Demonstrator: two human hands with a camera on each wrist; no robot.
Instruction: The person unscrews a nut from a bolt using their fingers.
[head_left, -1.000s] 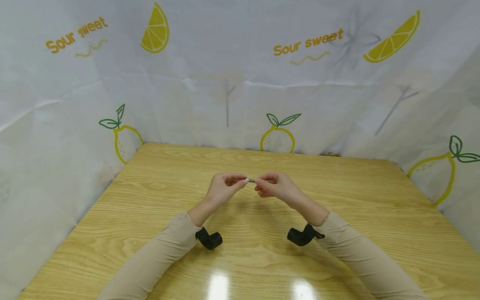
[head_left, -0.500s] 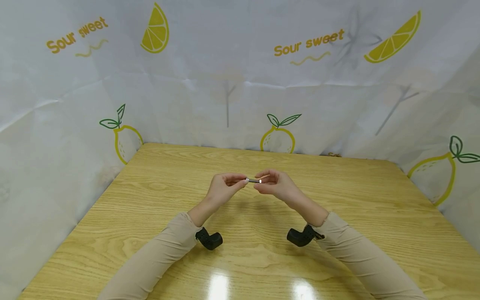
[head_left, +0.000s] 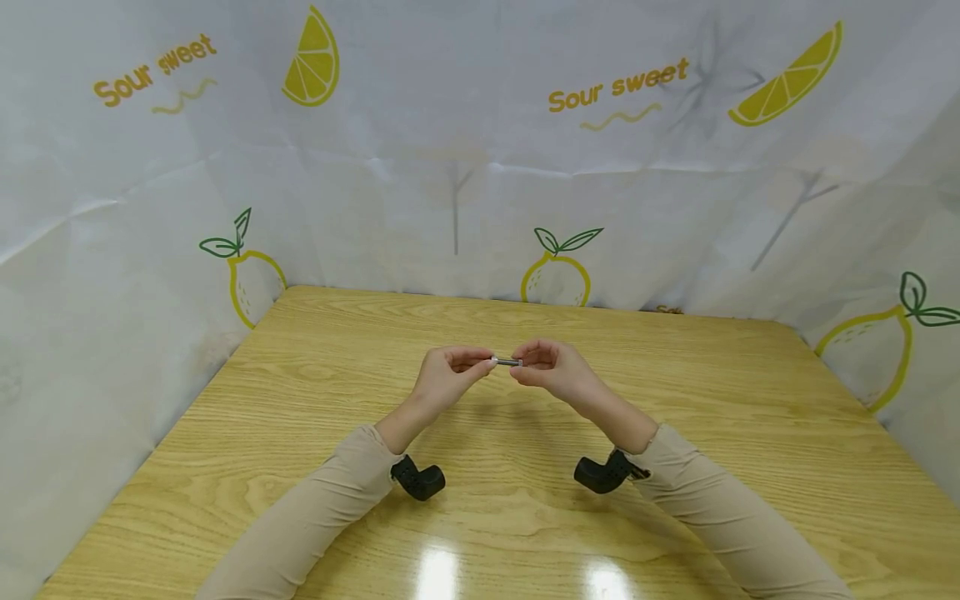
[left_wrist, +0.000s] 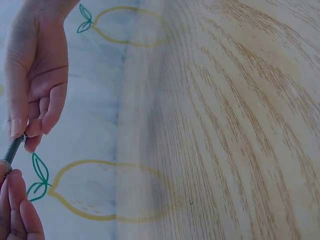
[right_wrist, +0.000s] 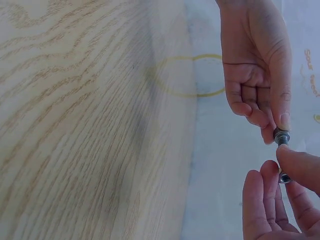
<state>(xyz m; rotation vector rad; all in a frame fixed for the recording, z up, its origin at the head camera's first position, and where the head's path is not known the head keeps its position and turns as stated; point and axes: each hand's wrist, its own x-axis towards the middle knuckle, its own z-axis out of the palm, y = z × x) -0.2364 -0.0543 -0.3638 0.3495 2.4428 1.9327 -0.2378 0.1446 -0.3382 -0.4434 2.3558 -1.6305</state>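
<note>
A threaded metal bolt [head_left: 507, 362] is held nearly level above the table, between the two hands. My left hand [head_left: 444, 379] pinches one end of it with thumb and fingertips; in the right wrist view the bolt's thick end [right_wrist: 281, 135] shows at those fingertips. At the other end, my right hand [head_left: 564, 377] has its thumb and fingers around a small nut [right_wrist: 285, 177]. The right thumb [right_wrist: 300, 167] covers part of the shaft in the right wrist view. Bare thread [left_wrist: 13, 148] shows between the hands in the left wrist view.
The wooden table [head_left: 480, 517] spreads beneath both hands. A white curtain [head_left: 405, 208] with lemon prints stands behind it and at its sides. Each wrist wears a black camera mount, the left mount [head_left: 418, 479] and the right mount [head_left: 600, 473].
The right thumb and fingers parted from the bolt's end half a second ago, baring it, and are now closer round it. The left hand has stayed in place.
</note>
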